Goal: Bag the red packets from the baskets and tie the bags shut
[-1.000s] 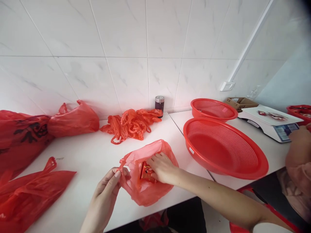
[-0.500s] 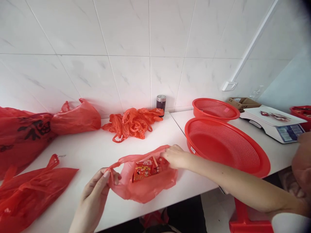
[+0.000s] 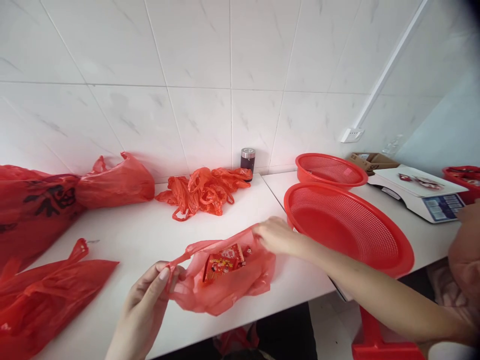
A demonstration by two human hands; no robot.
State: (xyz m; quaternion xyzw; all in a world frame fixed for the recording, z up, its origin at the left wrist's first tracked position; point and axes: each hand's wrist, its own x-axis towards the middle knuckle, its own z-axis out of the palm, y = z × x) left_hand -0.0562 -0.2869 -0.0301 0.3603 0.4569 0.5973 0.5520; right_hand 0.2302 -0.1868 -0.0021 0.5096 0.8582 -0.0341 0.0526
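A red plastic bag (image 3: 225,302) lies on the white table with its mouth spread. Inside it are several small red printed packets (image 3: 224,263). My left hand (image 3: 148,295) pinches the bag's left handle between thumb and fingers. At the far right rim, my right hand (image 3: 275,234) is closed on the bag's edge; the hand is slightly blurred and its fingertips are partly hidden. A pile of crumpled red plastic bags (image 3: 204,192) lies behind the open bag.
Filled red bags (image 3: 116,185) stand along the left. Two red plastic baskets (image 3: 348,222) sit to the right, with a digital scale (image 3: 420,187) and a cardboard box (image 3: 375,161) beyond. A dark tumbler (image 3: 247,162) stands by the wall. Another person's arm (image 3: 467,245) shows at the right edge.
My right hand has risen from beside the packets to the bag's far right rim. The packets have shifted within the bag. My left hand stays on its handle.
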